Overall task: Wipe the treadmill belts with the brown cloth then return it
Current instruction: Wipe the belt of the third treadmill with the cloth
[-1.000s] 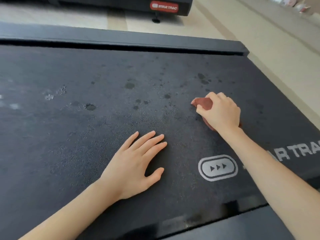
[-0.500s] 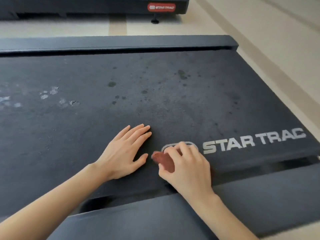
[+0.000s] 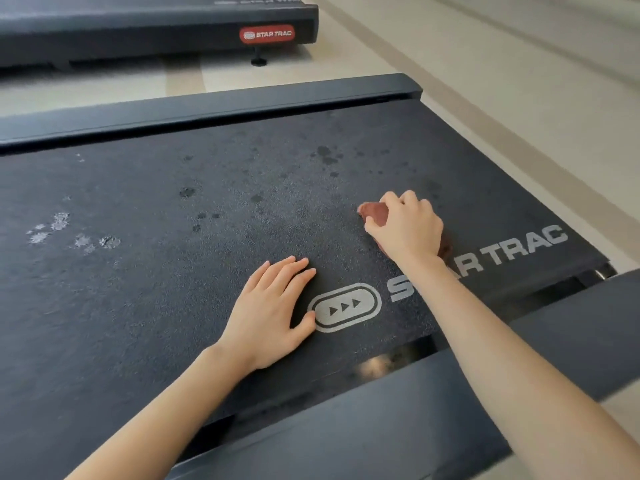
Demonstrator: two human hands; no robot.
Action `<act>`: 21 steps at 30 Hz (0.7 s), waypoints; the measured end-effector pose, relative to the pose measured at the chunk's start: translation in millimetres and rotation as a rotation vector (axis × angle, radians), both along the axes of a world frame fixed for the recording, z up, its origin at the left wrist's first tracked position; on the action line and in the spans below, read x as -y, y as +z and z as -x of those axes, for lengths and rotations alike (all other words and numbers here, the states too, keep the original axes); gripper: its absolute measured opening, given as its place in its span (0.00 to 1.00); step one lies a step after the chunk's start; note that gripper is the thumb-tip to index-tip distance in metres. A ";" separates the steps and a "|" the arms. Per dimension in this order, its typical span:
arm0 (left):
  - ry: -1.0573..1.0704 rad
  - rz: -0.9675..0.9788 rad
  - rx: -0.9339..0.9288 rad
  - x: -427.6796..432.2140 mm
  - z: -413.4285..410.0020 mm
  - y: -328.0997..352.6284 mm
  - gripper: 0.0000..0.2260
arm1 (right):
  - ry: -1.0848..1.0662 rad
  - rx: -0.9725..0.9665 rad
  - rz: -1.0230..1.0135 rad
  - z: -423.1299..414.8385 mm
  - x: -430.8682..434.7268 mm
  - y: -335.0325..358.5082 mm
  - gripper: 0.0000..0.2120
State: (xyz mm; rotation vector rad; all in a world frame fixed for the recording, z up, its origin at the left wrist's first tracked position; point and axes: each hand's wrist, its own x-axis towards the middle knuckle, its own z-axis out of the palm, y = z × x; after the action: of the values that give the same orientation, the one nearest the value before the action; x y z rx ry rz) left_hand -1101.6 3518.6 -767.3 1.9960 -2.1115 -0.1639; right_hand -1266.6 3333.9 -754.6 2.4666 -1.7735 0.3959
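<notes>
A black treadmill belt (image 3: 173,289) fills the view, printed with a white arrow logo (image 3: 344,308) and STAR TRAC lettering (image 3: 519,251). My right hand (image 3: 407,226) presses a bunched brown cloth (image 3: 374,213) onto the belt just above the lettering; most of the cloth is hidden under the hand. My left hand (image 3: 273,306) lies flat on the belt, fingers spread, left of the arrow logo. Dark damp spots (image 3: 325,155) and pale dried marks (image 3: 60,221) dot the belt farther out.
Dark side rails run along the far edge (image 3: 207,109) and the near edge (image 3: 381,427) of the belt. A second treadmill (image 3: 156,32) with a red STAR TRAC badge stands beyond. Pale wooden floor (image 3: 502,98) lies to the right.
My right hand swept the cloth from mid-belt down toward the near edge by the logo, then back out and to the right. My left hand stayed flat on the belt.
</notes>
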 end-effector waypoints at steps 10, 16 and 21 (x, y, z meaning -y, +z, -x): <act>-0.166 0.037 -0.012 72.8 38.5 -4.3 0.26 | 0.131 -0.028 0.028 57.3 -107.2 1.5 0.15; -0.157 0.066 -0.038 81.6 43.9 -18.0 0.31 | -0.031 0.061 -0.004 57.1 -31.2 -11.5 0.16; -0.136 0.047 -0.014 79.7 44.3 -15.1 0.29 | -0.160 -0.019 -0.044 57.5 47.9 -2.1 0.22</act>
State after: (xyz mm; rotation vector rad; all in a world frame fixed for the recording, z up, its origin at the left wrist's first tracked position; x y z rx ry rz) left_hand -1145.9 3439.0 -782.3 1.8208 -2.2212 -0.1494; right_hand -1324.1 3286.0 -756.7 2.3254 -1.9744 0.3224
